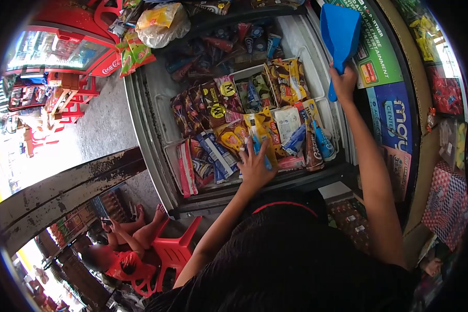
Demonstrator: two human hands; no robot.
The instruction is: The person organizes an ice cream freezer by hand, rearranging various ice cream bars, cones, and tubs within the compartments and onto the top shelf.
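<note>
My right hand (344, 82) is closed around the handle of a blue plastic scoop (341, 32), its broad end pointing up over the freezer's right edge. My left hand (258, 167) reaches into the freezer with fingers spread, resting on or just above the wrapped ice creams near the front. Under and beside those fingers lie a yellow ice cream wrapper (263, 127), a blue-and-white wrapper (219, 156) and some blue packaging, partly covered by the hand. Brown Magnum wrappers (213, 101) fill the basket further back.
The chest freezer's left rim (140, 135) borders the packs. Plastic-wrapped goods (164, 25) sit at its back left corner. Posters (395, 117) line the right side. At lower left, a person in red (127, 265) sits by a red plastic chair (178, 248).
</note>
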